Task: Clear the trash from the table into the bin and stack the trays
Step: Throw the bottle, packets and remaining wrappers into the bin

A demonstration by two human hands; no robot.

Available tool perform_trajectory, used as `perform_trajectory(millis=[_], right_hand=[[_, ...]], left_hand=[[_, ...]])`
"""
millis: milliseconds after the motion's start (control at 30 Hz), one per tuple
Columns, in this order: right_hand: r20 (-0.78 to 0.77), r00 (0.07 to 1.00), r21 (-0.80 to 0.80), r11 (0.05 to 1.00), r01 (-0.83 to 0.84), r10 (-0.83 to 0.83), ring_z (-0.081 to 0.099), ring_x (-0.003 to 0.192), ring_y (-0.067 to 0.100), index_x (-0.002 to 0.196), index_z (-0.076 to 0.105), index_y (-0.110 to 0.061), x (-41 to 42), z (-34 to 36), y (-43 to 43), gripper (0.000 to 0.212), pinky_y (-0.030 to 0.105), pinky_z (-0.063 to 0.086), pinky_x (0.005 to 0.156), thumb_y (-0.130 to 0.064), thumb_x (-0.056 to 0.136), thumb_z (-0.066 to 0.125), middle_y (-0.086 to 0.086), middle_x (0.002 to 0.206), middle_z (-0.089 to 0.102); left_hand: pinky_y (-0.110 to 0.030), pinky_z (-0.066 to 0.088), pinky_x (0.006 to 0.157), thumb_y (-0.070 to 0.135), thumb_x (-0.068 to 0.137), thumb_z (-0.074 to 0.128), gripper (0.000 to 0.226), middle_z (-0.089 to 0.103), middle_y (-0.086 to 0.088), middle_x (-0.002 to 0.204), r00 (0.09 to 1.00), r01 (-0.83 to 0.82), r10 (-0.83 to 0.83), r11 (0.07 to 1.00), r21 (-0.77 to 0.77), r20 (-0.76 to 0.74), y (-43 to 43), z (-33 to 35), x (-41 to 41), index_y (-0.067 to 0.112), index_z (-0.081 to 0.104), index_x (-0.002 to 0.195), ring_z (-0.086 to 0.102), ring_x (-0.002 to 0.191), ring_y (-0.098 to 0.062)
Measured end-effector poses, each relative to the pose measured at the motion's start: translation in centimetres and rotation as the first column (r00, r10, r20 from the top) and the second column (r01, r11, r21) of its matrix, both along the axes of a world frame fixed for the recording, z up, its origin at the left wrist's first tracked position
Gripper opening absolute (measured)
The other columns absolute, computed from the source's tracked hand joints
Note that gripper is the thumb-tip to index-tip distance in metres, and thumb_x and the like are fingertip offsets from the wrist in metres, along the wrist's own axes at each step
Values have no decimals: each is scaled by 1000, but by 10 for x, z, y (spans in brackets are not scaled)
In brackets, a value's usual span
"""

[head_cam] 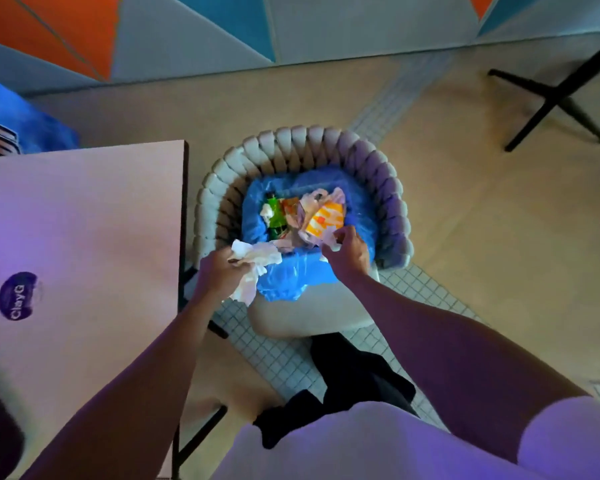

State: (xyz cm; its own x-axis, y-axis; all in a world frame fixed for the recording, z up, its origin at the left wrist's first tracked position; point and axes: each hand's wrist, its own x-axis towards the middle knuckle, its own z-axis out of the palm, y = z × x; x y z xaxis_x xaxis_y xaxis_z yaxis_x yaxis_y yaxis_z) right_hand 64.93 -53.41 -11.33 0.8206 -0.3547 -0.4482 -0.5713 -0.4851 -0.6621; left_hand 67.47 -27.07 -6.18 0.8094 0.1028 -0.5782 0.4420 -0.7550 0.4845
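sticker [17,295] "ClayG" | left hand [219,275] grips napkin [257,256] | right hand [349,249] pinches paper [327,238]

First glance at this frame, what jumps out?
The blue-lined bin mid-frame, set on a woven-backed chair, with a green bottle and orange wrapper inside. Both hands work at its near rim: the left hand grips crumpled white napkins, the right hand pinches a paper scrap. A pale table with a purple sticker fills the left.

Blue-lined bin [364,202], mid-frame, holds a green bottle [276,212], orange-and-white wrapper [326,220] and crumpled paper [307,233]; white crumpled napkins [257,258] overhang its lower-left rim, gripped by the left hand [219,275].
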Motion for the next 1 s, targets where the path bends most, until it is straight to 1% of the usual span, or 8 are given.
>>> perform_trajectory(millis=[200, 233, 300, 367, 467, 567, 767, 1000], right_hand=[[18, 999, -44, 998, 40, -40, 63, 104, 27, 111, 57, -18, 40, -24, -12, 40, 37, 47, 81, -35, 82, 78, -3, 112, 68], [26, 999, -45, 998, 40, -39, 64, 104, 27, 112, 57, -19, 46, -26, -11, 41, 36, 45, 79, -36, 81, 78, -4, 111, 68], [30, 999, -48, 998, 29, -28, 65, 106, 28, 118, 55, -21, 55, -31, -9, 49, 37, 45, 80, -40, 80, 78, -4, 115, 69], [16, 1000, -53, 998, 19, -18, 63, 113, 28, 127, 52, -22, 60, -34, -8, 60, 39, 47, 85, -46, 79, 78, -2, 125, 68], [14, 999, -64, 997, 31, -30, 61, 118, 26, 130, 51, -21, 59, -35, -4, 65, 39, 48, 90, -51, 80, 77, -1, 130, 64], [10, 999, -75, 997, 31, -31, 62, 117, 26, 131, 53, -20, 53, -33, 0, 56, 38, 48, 91, -45, 86, 74, -1, 129, 65], [-22, 1000, -45, 999, -21, 20, 66, 111, 25, 118, 62, -19, 40, -20, 13, 32, 36, 51, 92, -33, 90, 68, -1, 120, 69], [-6, 992, -27, 991, -129, 129, 66, 109, 24, 113, 65, -18, 26, 7, 41, 25, 34, 50, 89, -31, 92, 66, -1, 115, 72]], left_hand=[[-19, 46, 57, 35, 80, 82, 27, 70, 9, 85, 999, -4, 3, 1000, 28, 37, -29, -26, 50, 20, 69, 100, 71, 87, -19], [-19, 51, 61, 36, 80, 82, 32, 71, 10, 89, 999, -15, 15, 1000, 7, 31, -33, -28, 57, 21, 69, 105, 72, 91, -19], [-32, 61, 85, 37, 79, 84, 52, 73, 8, 109, 1000, -29, 29, 998, -64, 2, -38, -33, 70, 22, 65, 124, 71, 103, -18], [-44, 59, 96, 38, 77, 87, 62, 69, 8, 123, 999, -33, 30, 986, -163, -22, -42, -35, 77, 25, 61, 131, 69, 111, -17], [-45, 58, 100, 48, 75, 84, 64, 64, 14, 125, 1000, -18, 13, 980, -200, -27, -42, -34, 77, 33, 60, 132, 66, 117, -13], [-43, 56, 102, 48, 82, 81, 55, 67, 11, 126, 999, -15, 8, 979, -204, -36, -36, -31, 69, 27, 67, 130, 66, 118, -12], [-44, 63, 91, 34, 92, 77, 29, 75, 1, 111, 998, -45, 31, 970, -240, -60, -21, -14, 38, 18, 75, 116, 75, 99, -17], [-42, 62, 92, 37, 92, 74, 28, 76, 3, 110, 995, -97, 95, 967, -236, -20, 7, 14, 0, 21, 77, 114, 76, 93, -11]])
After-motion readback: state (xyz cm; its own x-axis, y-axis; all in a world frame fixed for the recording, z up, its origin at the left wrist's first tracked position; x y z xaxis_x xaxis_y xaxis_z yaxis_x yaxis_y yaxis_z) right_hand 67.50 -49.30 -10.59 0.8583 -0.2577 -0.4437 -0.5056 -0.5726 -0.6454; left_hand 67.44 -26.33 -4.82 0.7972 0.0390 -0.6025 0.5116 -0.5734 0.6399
